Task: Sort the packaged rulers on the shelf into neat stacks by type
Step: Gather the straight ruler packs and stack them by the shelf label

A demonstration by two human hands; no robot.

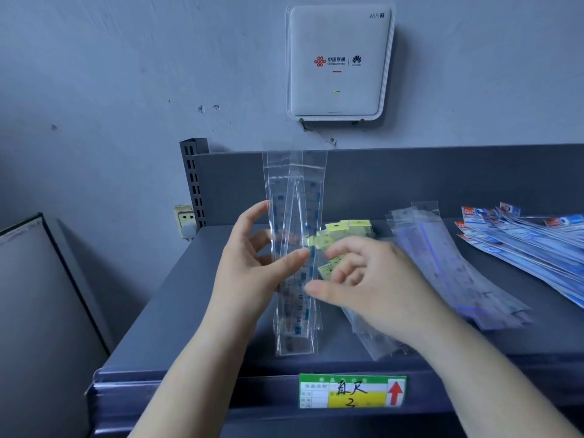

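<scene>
My left hand (249,270) grips a bunch of clear-sleeved transparent rulers (295,216), held upright above the left part of the grey shelf (177,327). My right hand (363,279) hovers just right of the bunch with loosely curled fingers, its fingertips touching the sleeves' edge. Behind my right hand lie rulers with yellow header cards (347,230). Further right sits a pile of clear-sleeved rulers with blue lines (442,263). At the far right, a fanned heap of blue-and-white packaged rulers (531,245) spreads to the frame's edge.
A green-and-yellow price label (352,391) with a red arrow is clipped to the shelf's front edge. A white router (339,61) hangs on the wall above. A slotted shelf upright (193,181) and a wall socket (185,218) stand at the back left.
</scene>
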